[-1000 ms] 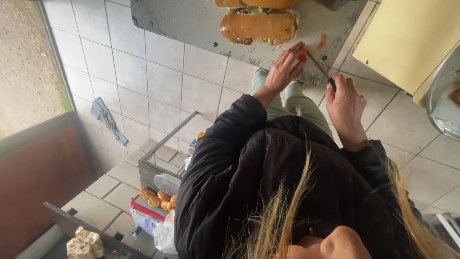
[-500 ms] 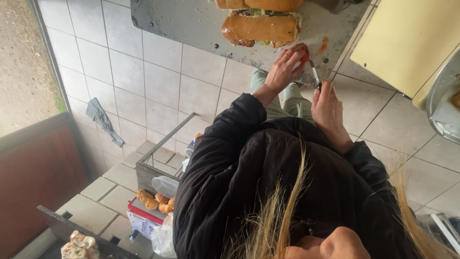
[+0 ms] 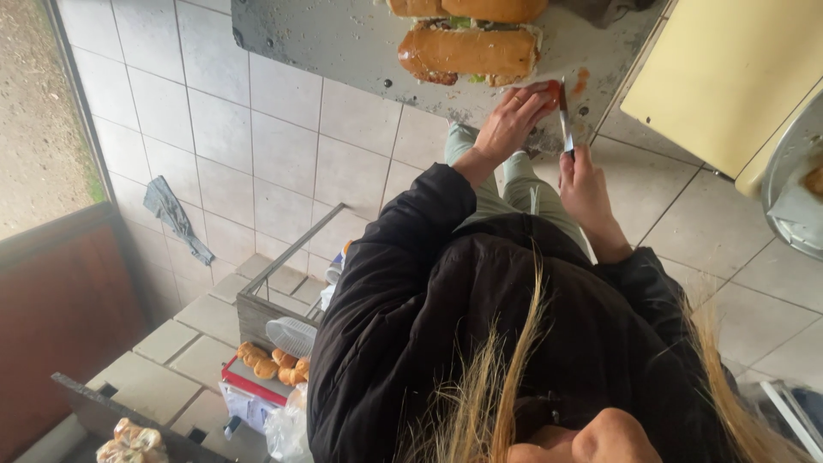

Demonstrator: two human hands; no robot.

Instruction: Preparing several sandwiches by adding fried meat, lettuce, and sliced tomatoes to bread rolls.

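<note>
- Head view, looking down past a black jacket (image 3: 480, 343) and loose blond hair (image 3: 497, 377) to a grey metal worktop (image 3: 343, 51) across the top of the frame.
- The left hand (image 3: 512, 123), top centre, lies with fingers curled down over a red piece of tomato (image 3: 545, 89), pinning it on the worktop's edge.
- Just to its right, the right hand (image 3: 585, 178) is wrapped closed around a knife (image 3: 564, 116), blade pointing up the frame and standing right against the tomato.
- A reddish smear (image 3: 581, 81) marks the metal just beside the blade.
- Directly above the hands lies a filled bread roll (image 3: 467, 51), greens peeking out of the side; a second roll (image 3: 467, 9) is cut off by the top edge.
- Upper right, a pale yellow cabinet (image 3: 720, 69); far right, the rim of a metal bowl (image 3: 793, 189).
- Left of centre, a grey cloth (image 3: 176, 219) hangs on the white tiled wall (image 3: 214, 129).
- Lower left, small golden buns (image 3: 274, 364) sit on a red-edged box, beside a metal-framed case (image 3: 274, 291).
</note>
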